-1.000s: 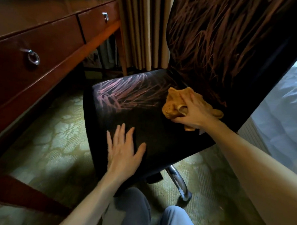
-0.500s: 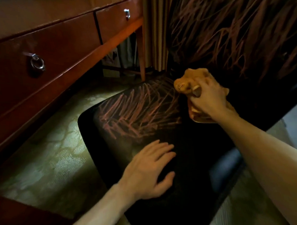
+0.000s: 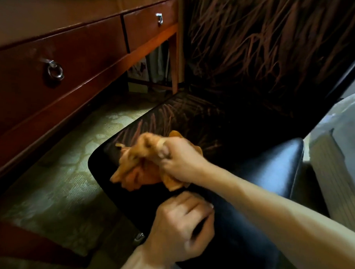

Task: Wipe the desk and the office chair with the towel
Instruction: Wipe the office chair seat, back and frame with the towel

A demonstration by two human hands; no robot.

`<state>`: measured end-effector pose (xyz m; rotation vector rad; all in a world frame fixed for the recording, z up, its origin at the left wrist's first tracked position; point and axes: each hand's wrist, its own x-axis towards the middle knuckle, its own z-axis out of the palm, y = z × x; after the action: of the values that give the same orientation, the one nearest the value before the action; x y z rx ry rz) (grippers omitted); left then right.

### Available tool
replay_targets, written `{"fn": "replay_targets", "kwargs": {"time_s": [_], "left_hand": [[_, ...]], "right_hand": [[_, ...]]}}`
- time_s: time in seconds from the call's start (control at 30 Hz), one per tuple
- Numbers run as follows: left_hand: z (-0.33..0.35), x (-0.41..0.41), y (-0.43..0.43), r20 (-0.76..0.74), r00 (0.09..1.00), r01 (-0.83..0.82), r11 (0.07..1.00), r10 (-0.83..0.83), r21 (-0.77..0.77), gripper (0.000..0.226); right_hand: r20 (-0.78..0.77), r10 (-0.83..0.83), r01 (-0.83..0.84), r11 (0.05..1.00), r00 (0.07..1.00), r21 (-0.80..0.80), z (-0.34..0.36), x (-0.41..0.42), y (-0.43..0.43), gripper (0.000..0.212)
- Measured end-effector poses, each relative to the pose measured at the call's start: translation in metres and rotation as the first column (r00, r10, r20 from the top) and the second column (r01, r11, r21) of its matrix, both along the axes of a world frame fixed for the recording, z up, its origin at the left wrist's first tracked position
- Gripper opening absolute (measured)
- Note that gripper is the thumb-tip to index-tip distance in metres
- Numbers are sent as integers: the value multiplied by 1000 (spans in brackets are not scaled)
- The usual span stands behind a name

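Note:
The office chair has a dark seat [image 3: 202, 121] with a reddish streak pattern and a tall backrest [image 3: 270, 40] at the upper right. My right hand [image 3: 179, 162] grips a crumpled orange towel [image 3: 133, 172] and holds it against the seat's front left part. My left hand [image 3: 180, 226] is blurred and sits on the seat's near edge just below the towel, its fingers curled with nothing visible in them. The wooden desk [image 3: 79, 57] runs along the left side and shows its drawer fronts.
A ring pull [image 3: 55, 71] hangs on the near drawer, and a second pull [image 3: 159, 19] on the far one. Patterned green carpet [image 3: 63, 178] lies between desk and chair. White bedding [image 3: 343, 138] is close on the right. A chrome part [image 3: 139, 237] shows under the seat.
My right hand has dragged the towel from the seat's back corner by the backrest to its front left part. My left hand has gone from flat on the seat to curled.

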<state>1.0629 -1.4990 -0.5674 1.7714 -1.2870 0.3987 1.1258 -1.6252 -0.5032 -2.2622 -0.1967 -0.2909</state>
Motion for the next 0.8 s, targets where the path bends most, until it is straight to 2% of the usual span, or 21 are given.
{"fn": "replay_targets", "kwargs": {"time_s": [0.07,0.13,0.2,0.27,0.3,0.33,0.37,0.4,0.43,0.47,0.5,0.53,0.57,0.63,0.7,0.73,0.8], "left_hand": [[14,0,26,87,995,-36,997,43,-71,16],[34,11,49,103,987,-106,984,122,-145,22],[54,33,61,48,969,-230,954,243,-192,24],[66,56,65,-1,919,-388,908,393,-158,21],[66,67,65,-11,889,-456,882,458,-115,20],[62,77,67,-23,855,-518,853,517,-62,19],[55,87,68,-64,820,-571,821,569,-2,20],[45,98,71,-155,769,-619,783,620,65,24],[36,111,75,-293,680,-662,735,672,147,31],[28,123,81,-447,545,-683,685,709,254,40],[22,134,85,-567,399,-656,657,721,373,52],[15,143,89,-635,296,-593,658,714,464,62],[9,149,92,-659,256,-529,673,707,517,70],[-3,151,99,-644,294,-476,692,706,542,76],[-8,145,104,-640,348,-472,717,686,512,77],[-10,142,106,-647,361,-479,729,672,489,76],[-10,132,110,-656,358,-502,729,664,464,68]], "right_hand": [[77,-201,177,954,977,240,11,-7,-13,26],[177,-370,257,852,912,456,28,-10,-27,12],[339,-527,348,815,780,464,42,-9,-51,5],[430,-627,529,779,650,336,54,-8,-77,11],[441,-619,589,777,650,224,55,-6,-90,18],[400,-583,615,786,707,59,51,-4,-101,26],[286,-570,620,775,770,-125,44,-4,-105,35],[125,-600,609,746,790,-270,33,-4,-104,41],[-23,-636,589,727,771,-352,21,-7,-96,43],[-104,-647,566,724,755,-394,9,-11,-84,43],[-118,-635,549,734,763,-399,-2,-16,-68,43],[-91,-605,535,756,791,-376,-10,-21,-49,43],[-65,-556,506,794,829,-335,-15,-23,-29,41],[-12,-424,409,881,906,-238,-17,-28,15,36],[0,-314,311,943,950,-115,-13,-32,49,21],[-15,-282,281,959,959,-46,-9,-32,59,9],[-83,-313,322,938,946,130,-1,-28,65,16]]}}
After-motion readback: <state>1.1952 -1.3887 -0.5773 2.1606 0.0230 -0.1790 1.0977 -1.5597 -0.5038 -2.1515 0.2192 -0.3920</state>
